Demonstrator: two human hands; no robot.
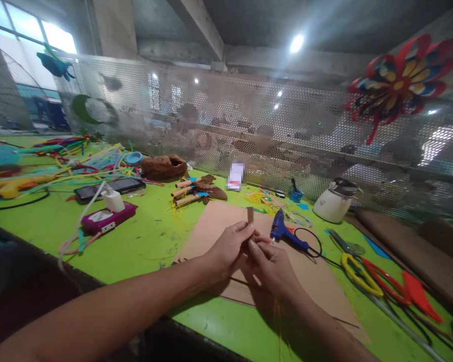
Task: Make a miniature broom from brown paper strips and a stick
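Over a sheet of tan cardboard (305,281), my left hand (232,246) and my right hand (274,264) meet with fingers pinched together. Between them is a small brown strip (250,214), its flat end standing up above my left fingertips. The lower part of the strip is hidden by my fingers. Thin yellow strands (278,322) hang below my right hand; where they begin is hidden. Just right of my hands lies a blue glue gun (287,232), its nozzle pointing away from me.
Rolled tan tubes with brown feathers (196,191) lie behind the cardboard. At right are yellow-handled scissors (358,274), red-handled scissors (385,281) and a white jug (332,202). A purple power strip (108,219), a phone (109,190) and coloured cords (86,166) occupy the left. A perforated panel (219,110) stands behind.
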